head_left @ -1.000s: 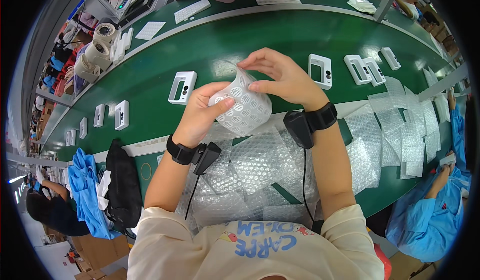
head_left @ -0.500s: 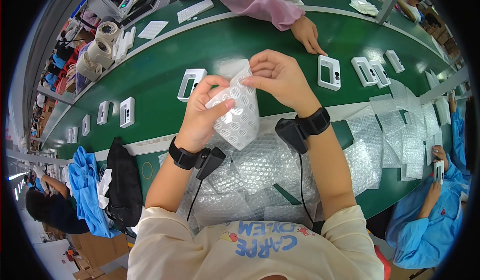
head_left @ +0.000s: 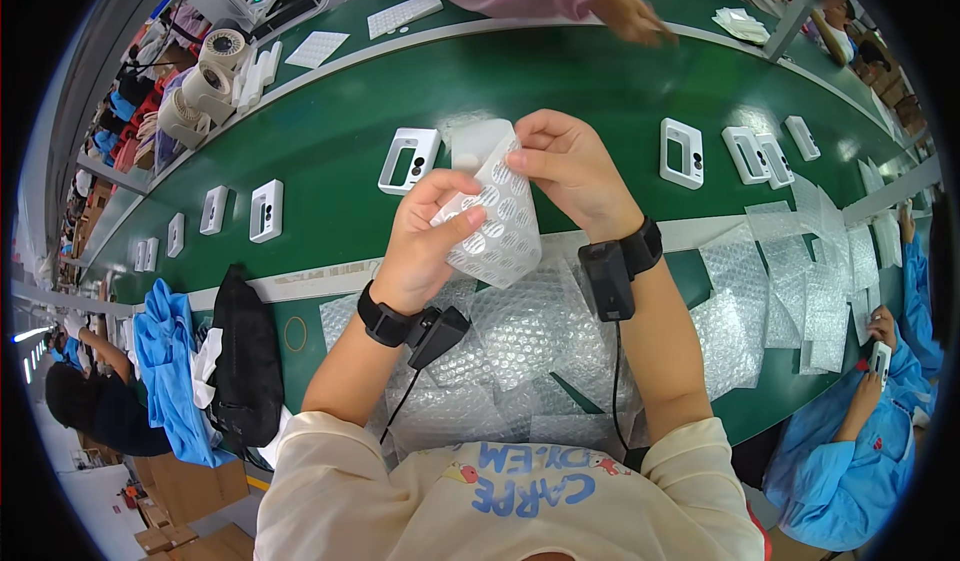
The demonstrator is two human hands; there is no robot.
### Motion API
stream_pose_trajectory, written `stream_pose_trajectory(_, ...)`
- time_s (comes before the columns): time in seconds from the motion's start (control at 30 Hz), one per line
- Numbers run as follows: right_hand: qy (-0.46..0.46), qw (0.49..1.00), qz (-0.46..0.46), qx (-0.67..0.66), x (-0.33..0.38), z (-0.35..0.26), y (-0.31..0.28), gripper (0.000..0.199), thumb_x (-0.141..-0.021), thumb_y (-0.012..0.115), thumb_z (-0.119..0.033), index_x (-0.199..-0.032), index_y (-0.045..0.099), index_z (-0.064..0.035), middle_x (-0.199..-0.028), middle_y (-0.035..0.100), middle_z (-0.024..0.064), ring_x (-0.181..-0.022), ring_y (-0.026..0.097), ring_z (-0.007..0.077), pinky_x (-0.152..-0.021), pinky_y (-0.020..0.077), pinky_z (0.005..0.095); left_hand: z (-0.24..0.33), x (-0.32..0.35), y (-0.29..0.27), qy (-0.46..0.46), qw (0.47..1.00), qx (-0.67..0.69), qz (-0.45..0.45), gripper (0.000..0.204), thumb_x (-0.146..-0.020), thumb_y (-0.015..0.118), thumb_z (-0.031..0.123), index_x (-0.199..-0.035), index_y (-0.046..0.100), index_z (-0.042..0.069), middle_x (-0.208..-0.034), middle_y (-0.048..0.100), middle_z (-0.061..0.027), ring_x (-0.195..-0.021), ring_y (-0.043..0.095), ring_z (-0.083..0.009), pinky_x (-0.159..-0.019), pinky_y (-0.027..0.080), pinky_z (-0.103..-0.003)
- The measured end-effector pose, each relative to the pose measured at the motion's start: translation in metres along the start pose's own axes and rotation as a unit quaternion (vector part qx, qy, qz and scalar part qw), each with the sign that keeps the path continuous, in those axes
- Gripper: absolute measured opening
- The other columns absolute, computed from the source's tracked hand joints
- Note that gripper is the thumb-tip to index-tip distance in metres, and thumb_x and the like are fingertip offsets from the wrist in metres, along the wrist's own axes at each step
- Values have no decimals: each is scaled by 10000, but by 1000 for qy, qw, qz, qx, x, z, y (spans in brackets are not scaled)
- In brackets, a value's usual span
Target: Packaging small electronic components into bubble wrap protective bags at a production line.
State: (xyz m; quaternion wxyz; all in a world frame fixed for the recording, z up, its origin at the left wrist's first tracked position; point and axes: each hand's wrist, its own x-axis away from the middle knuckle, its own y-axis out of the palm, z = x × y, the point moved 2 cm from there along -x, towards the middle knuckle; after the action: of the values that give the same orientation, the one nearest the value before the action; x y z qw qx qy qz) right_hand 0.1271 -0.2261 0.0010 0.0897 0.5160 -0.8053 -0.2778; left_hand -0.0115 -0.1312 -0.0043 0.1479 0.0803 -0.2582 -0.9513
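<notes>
A sheet of round white stickers (head_left: pixel 513 231) hangs between my hands above the bench, its upper part bent back. My left hand (head_left: pixel 425 236) grips the sheet's left side between thumb and fingers. At the top right corner, the thumb and forefinger of my right hand (head_left: pixel 577 173) pinch the sheet's edge. Just beyond my left hand, a white rectangular housing with an open window (head_left: pixel 428 149) lies on the green conveyor belt (head_left: pixel 330 151). Beneath my wrists spread several clear bubble wrap bags (head_left: pixel 520 331).
More white housings (head_left: pixel 682 154) sit along the belt on both sides. A co-worker's hand (head_left: pixel 632 13) in a pink sleeve reaches over the far edge. Sticker rolls (head_left: pixel 207 86) stand far left; a black bag (head_left: pixel 246 361) and blue cloth (head_left: pixel 172 371) lie near left.
My hands and the sticker sheet have shifted slightly right. The co-worker's hand has drawn back from a housing at the right. The housings on the belt appear further right.
</notes>
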Motion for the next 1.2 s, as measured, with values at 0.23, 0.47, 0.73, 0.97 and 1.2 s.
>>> stream_pose_trajectory(0.23, -120, 992, 24, 5, -1, 3, -2, 89, -751, 614, 13, -840, 613, 10, -944, 599, 105, -814, 574, 154, -767, 452, 254, 1, -3, 4, -9, 985, 163, 60, 222, -803, 498, -55, -980, 508, 78, -1081, 540, -84, -972, 544, -188, -832, 462, -321)
stream_pose_trajectory(0.47, -302, 800, 59, 516, 4, -3, 5, 79, -743, 621, 16, -819, 634, 30, -996, 584, 127, -888, 551, 154, -810, 432, 267, -2, 1, -1, -8, 970, 208, 124, 243, -804, 476, -63, -999, 513, 76, -1180, 491, -92, -1051, 508, -220, -878, 451, -354)
stream_pose_trajectory(0.73, -189, 939, 180, 223, -4, -23, -33, 243, -793, 599, -85, -1014, 571, 11, -999, 588, 85, -889, 554, 145, -783, 423, 248, 7, 35, -29, -168, 978, 89, 83, 263, -783, 530, -23, -1038, 519, 41, -1100, 541, -81, -972, 545, -207, -836, 452, -312)
stream_pose_trajectory(0.97, -20, 961, 172, 216, -4, -15, -41, 279, -864, 504, -196, -1071, 535, -10, -1014, 579, 96, -886, 552, 157, -754, 423, 259, 10, 45, -34, -164, 820, -544, -73, 266, -751, 610, 57, -1006, 553, 3, -937, 609, -67, -831, 584, -164, -718, 456, -264)
stream_pose_trajectory(1.2, -6, 978, 146, 148, -4, -8, -39, 285, -892, 448, -222, -1066, 528, -11, -1008, 579, 97, -870, 555, 161, -753, 423, 262, 11, 44, -27, -81, 818, -566, -70, 229, -751, 627, 96, -947, 572, -10, -898, 613, -74, -794, 571, -167, -690, 449, -267)
